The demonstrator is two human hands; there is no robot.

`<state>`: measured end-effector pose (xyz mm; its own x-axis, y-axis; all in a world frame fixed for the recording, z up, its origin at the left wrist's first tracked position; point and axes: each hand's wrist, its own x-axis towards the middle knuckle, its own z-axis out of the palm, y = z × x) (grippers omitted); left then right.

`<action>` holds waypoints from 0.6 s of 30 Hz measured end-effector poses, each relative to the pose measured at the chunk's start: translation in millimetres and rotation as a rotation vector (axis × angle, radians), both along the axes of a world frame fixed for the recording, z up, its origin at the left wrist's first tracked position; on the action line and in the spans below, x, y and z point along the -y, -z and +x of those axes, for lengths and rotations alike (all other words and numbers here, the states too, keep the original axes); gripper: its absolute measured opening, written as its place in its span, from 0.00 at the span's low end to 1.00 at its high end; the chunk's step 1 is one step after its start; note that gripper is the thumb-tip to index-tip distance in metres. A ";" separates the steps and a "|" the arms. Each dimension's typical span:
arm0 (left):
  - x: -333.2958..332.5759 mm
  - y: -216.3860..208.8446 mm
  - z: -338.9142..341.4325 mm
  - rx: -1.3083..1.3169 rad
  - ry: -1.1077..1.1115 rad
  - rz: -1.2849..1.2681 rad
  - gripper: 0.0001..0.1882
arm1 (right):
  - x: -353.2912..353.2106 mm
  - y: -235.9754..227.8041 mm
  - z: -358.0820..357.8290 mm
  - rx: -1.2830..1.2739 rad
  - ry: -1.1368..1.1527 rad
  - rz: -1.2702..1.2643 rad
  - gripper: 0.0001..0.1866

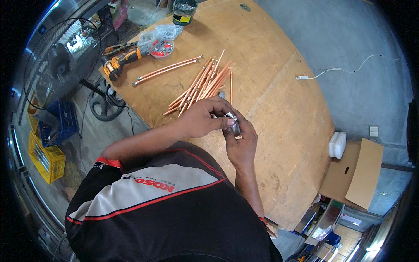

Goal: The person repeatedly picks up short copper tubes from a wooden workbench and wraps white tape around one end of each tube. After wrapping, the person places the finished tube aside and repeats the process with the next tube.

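Observation:
My left hand (204, 117) and my right hand (242, 144) meet over the near part of the wooden table (279, 131). Between them is a small grey metal piece (236, 128), which the fingers partly cover; its exact kind does not show. The right hand is closed round it, and the left thumb and fingers pinch at its upper end, near a small whitish bit. Just beyond the hands lies a loose pile of thin copper pipes (205, 83), several with brass nuts. One copper pipe (231, 87) lies alone at the pile's right side.
Two copper pipes (168, 70) lie apart at left, near an orange-and-black power tool (120, 63) and a tub of small red and grey parts (162, 49). A dark bucket (184, 12) stands at the far edge. Left are a fan (59, 61) and crates (46, 159); right, a cardboard box (349, 174).

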<state>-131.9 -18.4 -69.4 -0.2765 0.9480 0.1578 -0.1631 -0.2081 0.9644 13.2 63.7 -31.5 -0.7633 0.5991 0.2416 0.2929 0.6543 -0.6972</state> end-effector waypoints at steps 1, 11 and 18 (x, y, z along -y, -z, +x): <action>0.4 2.7 -0.1 -0.010 -0.009 0.010 0.10 | 1.2 -1.0 0.8 0.015 0.010 0.010 0.20; 9.3 -10.2 -1.4 0.164 0.005 -0.066 0.10 | -0.1 -2.8 9.3 -0.009 0.008 0.180 0.13; 12.7 -9.6 -0.1 0.377 0.082 -0.183 0.10 | 0.4 -2.3 9.4 -0.108 -0.017 0.219 0.11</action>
<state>-132.0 -31.1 -59.8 -0.2048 0.9723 -0.1124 -0.5202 -0.0108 0.8540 22.6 63.3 -29.2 -0.7354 0.5106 0.4455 0.2117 0.7976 -0.5648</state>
